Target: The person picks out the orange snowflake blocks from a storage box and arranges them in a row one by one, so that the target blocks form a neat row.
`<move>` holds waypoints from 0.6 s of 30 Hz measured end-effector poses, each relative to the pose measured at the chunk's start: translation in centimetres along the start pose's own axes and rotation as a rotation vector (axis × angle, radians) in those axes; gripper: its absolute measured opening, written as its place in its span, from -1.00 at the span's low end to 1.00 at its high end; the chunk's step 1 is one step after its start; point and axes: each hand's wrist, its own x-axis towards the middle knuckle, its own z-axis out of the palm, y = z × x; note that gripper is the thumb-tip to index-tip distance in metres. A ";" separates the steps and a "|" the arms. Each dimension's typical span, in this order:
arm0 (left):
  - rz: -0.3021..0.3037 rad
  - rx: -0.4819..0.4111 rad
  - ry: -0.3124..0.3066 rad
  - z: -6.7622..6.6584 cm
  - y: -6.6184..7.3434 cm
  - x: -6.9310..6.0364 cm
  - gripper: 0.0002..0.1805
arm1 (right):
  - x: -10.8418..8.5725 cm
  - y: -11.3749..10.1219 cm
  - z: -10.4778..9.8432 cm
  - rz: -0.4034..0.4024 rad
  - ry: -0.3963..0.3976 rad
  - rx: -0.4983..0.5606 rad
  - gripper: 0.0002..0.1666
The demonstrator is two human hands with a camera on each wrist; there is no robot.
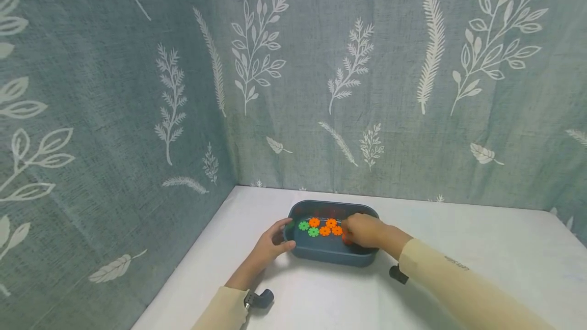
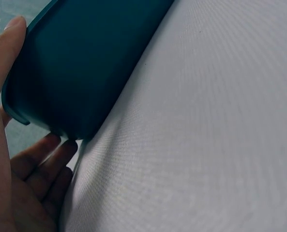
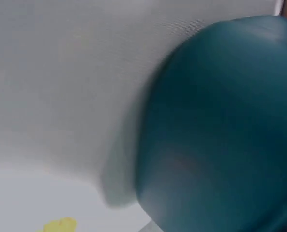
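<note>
A dark blue-green tray (image 1: 327, 256) stands on the white table. Flower-shaped discs lie on its floor: two green discs (image 1: 313, 231) at the left and several orange discs (image 1: 324, 230) beside them. At the tray's left end is my left hand (image 1: 270, 243); its thumb is at the rim and its fingers curl against the end wall in the left wrist view. My right hand (image 1: 366, 230) reaches down inside the tray's right part. A red-orange piece (image 1: 347, 239) shows beside its fingers, and its fingertips are hidden. The right wrist view has only the tray's outer wall (image 3: 216, 121), blurred.
White cloth-like table surface (image 1: 468, 248) spreads around the tray. Behind and to the left hang grey-green curtains (image 1: 298, 90) with white leaf prints. A yellow patch (image 3: 60, 225) shows low in the right wrist view; its kind is unclear.
</note>
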 end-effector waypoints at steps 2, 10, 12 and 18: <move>-0.002 -0.004 -0.002 -0.1 0.0 0.0 -0.27 | -0.3 -0.1 -0.7 -0.016 -0.006 0.026 -0.84; -0.007 0.004 -0.047 -0.5 2.3 -0.9 -0.19 | -2.0 1.4 -4.0 -0.082 0.006 0.205 -0.87; -0.004 0.006 -0.054 -0.6 3.2 -1.2 -0.17 | -2.3 1.9 -4.7 -0.064 0.009 0.227 -0.87; -0.002 -0.003 -0.039 -0.4 4.2 -1.7 -0.22 | -3.5 3.2 -5.8 0.028 0.003 0.267 -0.87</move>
